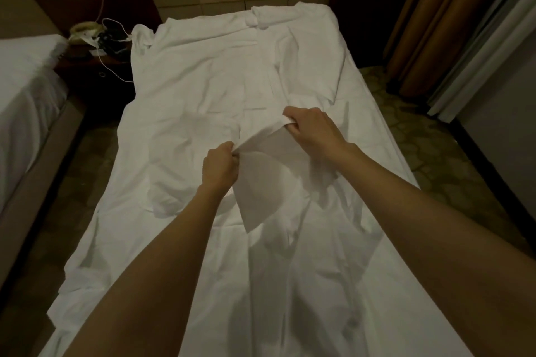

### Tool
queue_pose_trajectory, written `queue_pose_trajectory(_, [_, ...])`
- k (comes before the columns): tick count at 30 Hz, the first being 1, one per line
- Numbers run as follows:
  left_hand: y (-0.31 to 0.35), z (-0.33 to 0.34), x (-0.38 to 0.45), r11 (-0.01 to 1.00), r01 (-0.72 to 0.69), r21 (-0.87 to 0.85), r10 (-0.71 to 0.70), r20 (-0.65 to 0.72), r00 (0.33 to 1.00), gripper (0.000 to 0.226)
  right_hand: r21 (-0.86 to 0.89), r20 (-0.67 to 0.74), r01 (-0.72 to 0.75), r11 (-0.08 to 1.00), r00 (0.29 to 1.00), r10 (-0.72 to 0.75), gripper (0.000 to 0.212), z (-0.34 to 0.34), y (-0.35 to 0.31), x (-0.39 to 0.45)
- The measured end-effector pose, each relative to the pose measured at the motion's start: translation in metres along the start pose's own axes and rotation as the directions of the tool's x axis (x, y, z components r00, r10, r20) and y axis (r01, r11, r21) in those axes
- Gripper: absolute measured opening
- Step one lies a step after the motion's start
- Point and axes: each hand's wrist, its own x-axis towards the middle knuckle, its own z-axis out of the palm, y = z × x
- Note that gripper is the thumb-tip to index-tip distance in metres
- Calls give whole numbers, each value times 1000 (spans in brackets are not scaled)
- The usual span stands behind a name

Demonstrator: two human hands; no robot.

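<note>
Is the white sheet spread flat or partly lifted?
Partly lifted: the left hand and right hand pinch one edge of the white sheet up.

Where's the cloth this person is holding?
Head view, centre: the white cloth hangs between the left hand and right hand, just above the rumpled bed sheet.

One wide-angle camera, worn on your head, takes in the scene from the near end of the bed (377,142), facing along its length toward the far wall. It tilts forward and down and sits close, so your forearms fill the near edge of the frame. Your left hand (220,166) and right hand (313,127), holding the white sheet (261,180), land near centre. The view reaches a second bed (26,72) at left, a nightstand (87,66) at far left and curtains (429,23) at far right.
</note>
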Motion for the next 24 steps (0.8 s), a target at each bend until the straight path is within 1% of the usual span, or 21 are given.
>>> queue_pose_trajectory(2, [9, -8, 5, 991, 58, -121, -64, -52, 997, 21, 40, 82, -8, 999, 997, 5, 25, -9, -2, 0])
queue_pose_trajectory(4, [18, -20, 10, 980, 54, -194, -78, -119, 990, 30, -48, 213, -11, 999, 977, 21, 29, -14, 1, -4])
queue_pose_trajectory(6, [28, -36, 13, 981, -22, -192, -12, -169, 985, 40, -176, 287, -24, 984, 955, 75, 36, -14, 10, -11])
queue_pose_trajectory(7, [32, -45, 14, 982, -66, -179, 32, -185, 982, 42, -243, 295, -50, 969, 948, 123, 36, -14, 14, -15])
queue_pose_trajectory(8, [35, -54, 16, 981, -98, -168, 63, -201, 978, 42, -301, 284, -91, 949, 942, 180, 33, -14, 18, -18])
queue_pose_trajectory(10, [40, -70, 19, 981, -115, -156, 77, -232, 970, 40, -360, 230, -201, 911, 927, 296, 27, -17, 20, -20])
queue_pose_trajectory(13, [41, -87, 21, 976, -112, -186, 59, -271, 961, 43, -308, 149, -309, 900, 919, 366, 30, -30, 12, -10])
queue_pose_trajectory(15, [42, -96, 20, 971, -97, -220, 34, -275, 961, 44, -261, 87, -323, 910, 931, 355, 31, -44, 1, -1])
queue_pose_trajectory(18, [41, -111, 20, 967, -83, -240, 13, -280, 960, 39, -276, -18, -278, 920, 959, 284, 20, -68, -13, 11])
queue_pose_trajectory(19, [41, -116, 20, 968, -90, -234, 20, -284, 959, 35, -264, -63, -270, 926, 963, 263, 17, -75, -15, 15])
queue_pose_trajectory(21, [38, -124, 23, 972, -101, -211, 39, -280, 959, 26, -191, -161, -262, 946, 959, 233, 21, -90, -19, 23])
queue_pose_trajectory(24, [38, -120, 21, 989, -88, -123, 61, -206, 977, 20, -121, -252, -240, 963, 946, 204, 23, -106, -33, 36])
